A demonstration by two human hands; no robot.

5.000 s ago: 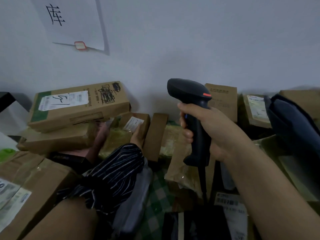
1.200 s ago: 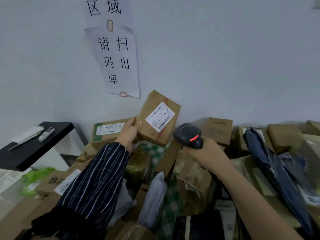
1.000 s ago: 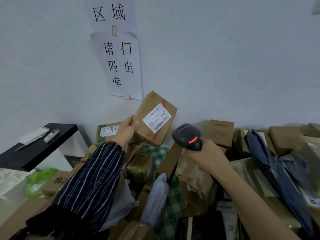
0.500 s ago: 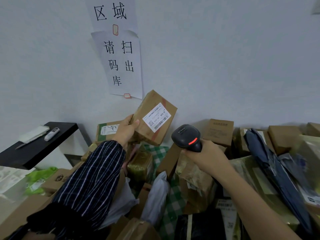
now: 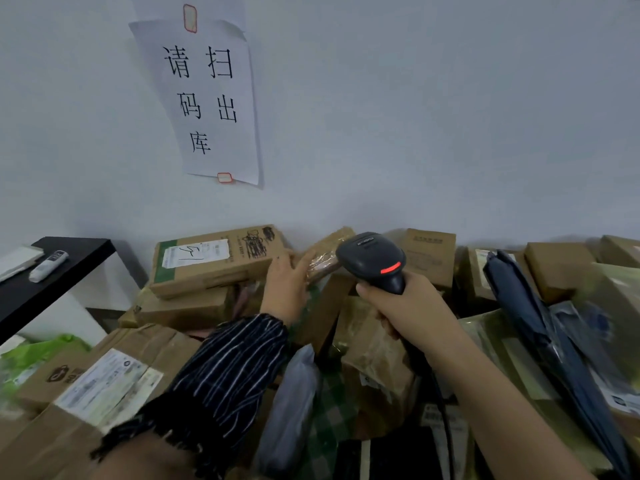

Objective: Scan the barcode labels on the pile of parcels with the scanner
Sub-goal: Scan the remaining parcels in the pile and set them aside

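The white wall (image 5: 415,116) runs behind everything, with the pile of parcels (image 5: 377,358) heaped against its foot from side to side. A paper sign (image 5: 211,98) with black characters hangs on the wall above the left of the heap. A black shelf (image 5: 52,271) juts in at the far left, and a white remote (image 5: 48,265) lies on it. A dark folded umbrella (image 5: 540,334) lies slantwise over the boxes on the right. A long box (image 5: 214,261) with a white label sits on top at the back left, against the wall.

Half a second ago the left hand (image 5: 287,285) held the small parcel (image 5: 327,258) up in the air in front of the sign, its barcode label turned this way. Now that parcel is down at the back of the pile, tilted against the wall just right of the long box. Its label no longer shows, only brown tape. The left hand, coming out of a striped sleeve (image 5: 228,372), has dropped with it. Its fingers look straight and lie on the parcel's near end rather than wrapping it, though the hand is a little blurred.

The right hand (image 5: 408,306) has hardly moved. Its fingers stay curled round the grip of the black scanner (image 5: 374,259), whose head hangs just right of the parcel, the red mark on its back facing this way.
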